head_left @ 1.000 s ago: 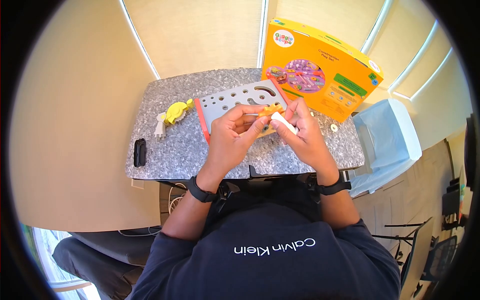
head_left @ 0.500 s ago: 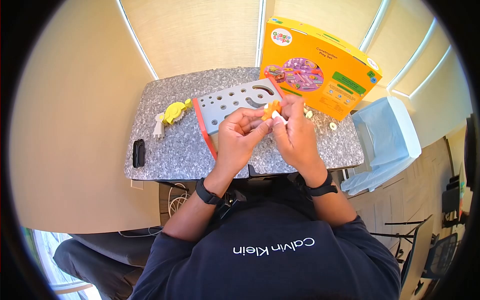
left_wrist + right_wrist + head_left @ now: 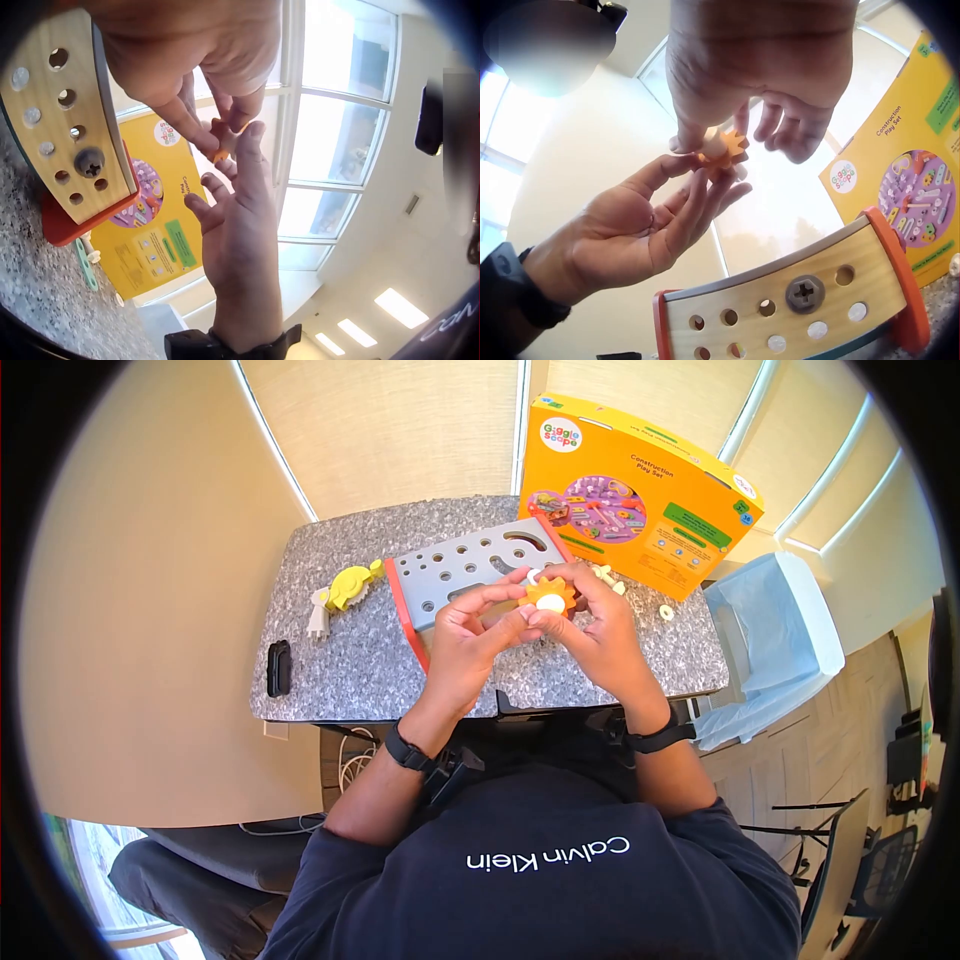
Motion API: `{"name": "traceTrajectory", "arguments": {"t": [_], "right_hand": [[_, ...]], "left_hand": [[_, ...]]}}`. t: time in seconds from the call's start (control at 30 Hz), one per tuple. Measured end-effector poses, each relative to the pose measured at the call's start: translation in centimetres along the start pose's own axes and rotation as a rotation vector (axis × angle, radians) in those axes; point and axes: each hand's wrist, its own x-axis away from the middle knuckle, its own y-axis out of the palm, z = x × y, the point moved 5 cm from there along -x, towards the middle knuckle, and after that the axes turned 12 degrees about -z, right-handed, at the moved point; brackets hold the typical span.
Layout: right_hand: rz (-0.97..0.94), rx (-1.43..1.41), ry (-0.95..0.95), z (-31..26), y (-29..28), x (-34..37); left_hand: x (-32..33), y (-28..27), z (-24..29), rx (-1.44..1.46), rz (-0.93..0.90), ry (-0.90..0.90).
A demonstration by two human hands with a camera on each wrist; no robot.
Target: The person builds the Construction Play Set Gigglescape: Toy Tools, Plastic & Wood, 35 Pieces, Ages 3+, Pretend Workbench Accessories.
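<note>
Both hands pinch an orange toy gear (image 3: 562,591) above the front of the perforated toy workbench (image 3: 455,565). A white, round-ended peg (image 3: 550,603) sits at the gear's centre, and a smaller white bit shows at its far edge. My left hand (image 3: 465,645) grips from the left, thumb near the peg. My right hand (image 3: 605,635) holds the gear's right side with thumb and forefinger. In the right wrist view, the peg (image 3: 714,141) stands out from one face of the gear (image 3: 735,150). A grey cross-slotted bolt (image 3: 805,293) sits in the workbench's wooden side.
A yellow toy with a toothed edge (image 3: 350,587) and a grey forked piece (image 3: 318,612) lie on the left of the speckled table (image 3: 370,680). A black case (image 3: 279,667) is near the left edge. The yellow box (image 3: 640,490) stands behind; a pale ring (image 3: 666,613) lies right.
The orange gear has been turned in the fingers, so its toothed face and the white peg's round end now face up. Both hands stay at about the same place.
</note>
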Motion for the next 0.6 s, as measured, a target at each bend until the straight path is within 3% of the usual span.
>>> {"name": "traceTrajectory", "arguments": {"t": [0.07,0.3,0.37,0.4,0.47,0.6], "right_hand": [[-0.042,-0.282,0.055,0.8,0.6,0.1],[-0.164,-0.154,-0.009,1.4,0.3,0.8],[-0.311,-0.179,-0.061,0.8,0.6,1.0],[-0.312,-0.181,-0.063,1.1,0.9,1.1],[-0.566,-0.100,-0.108,2.3,3.1,1.7],[-0.563,-0.076,-0.054,3.5,5.9,1.8]], "left_hand": [[0.1,-0.2,-0.2,-0.004,-0.021,0.016],[0.3,-2.2,3.8,-0.269,-0.030,0.016],[0.2,-3.3,7.0,-0.761,0.059,0.101],[0.0,-3.9,7.7,-0.764,0.061,0.101],[-0.7,-4.3,9.0,-1.427,0.057,0.055],[-2.9,-8.1,5.7,-1.593,-0.019,-0.058]]}}
